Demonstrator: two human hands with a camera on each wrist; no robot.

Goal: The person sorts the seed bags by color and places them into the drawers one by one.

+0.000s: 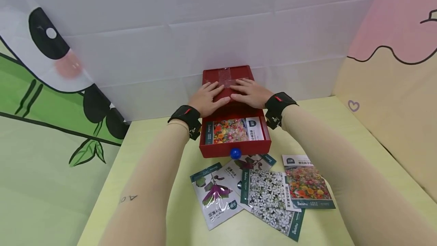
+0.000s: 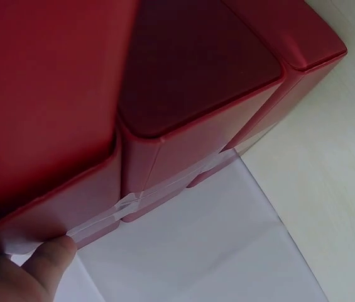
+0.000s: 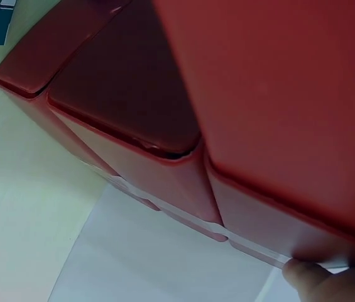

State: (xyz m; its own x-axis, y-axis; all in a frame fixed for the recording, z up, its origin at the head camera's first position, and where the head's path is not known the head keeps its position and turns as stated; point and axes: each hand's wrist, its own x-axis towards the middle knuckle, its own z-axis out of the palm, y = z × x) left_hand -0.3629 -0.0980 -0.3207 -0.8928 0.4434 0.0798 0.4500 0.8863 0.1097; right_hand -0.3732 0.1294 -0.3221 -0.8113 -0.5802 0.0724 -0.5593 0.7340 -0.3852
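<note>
A red box (image 1: 209,75) with clear tape (image 1: 224,77) across its top stands against the white backdrop. Its drawer (image 1: 215,151), with a blue knob (image 1: 235,153), is pulled out toward me. In the drawer lies a flower seed packet (image 1: 232,130). My left hand (image 1: 206,100) rests on the box's left part, fingers extended. Mirroring it, my right hand (image 1: 253,93) lies on the right part with fingers spread. Both wrist views show taped red box sections (image 2: 190,151) (image 3: 139,157), with a fingertip (image 2: 54,255) (image 3: 303,274) of each hand at the edge.
Several seed packets lie before the drawer: purple-flowered ones (image 1: 216,196), white-flowered ones (image 1: 266,189) overlapping in the middle, and a mixed-flower one (image 1: 305,181) partly behind my right forearm. The pale yellow table (image 1: 184,215) meets cartoon-printed walls (image 1: 382,101) at its sides.
</note>
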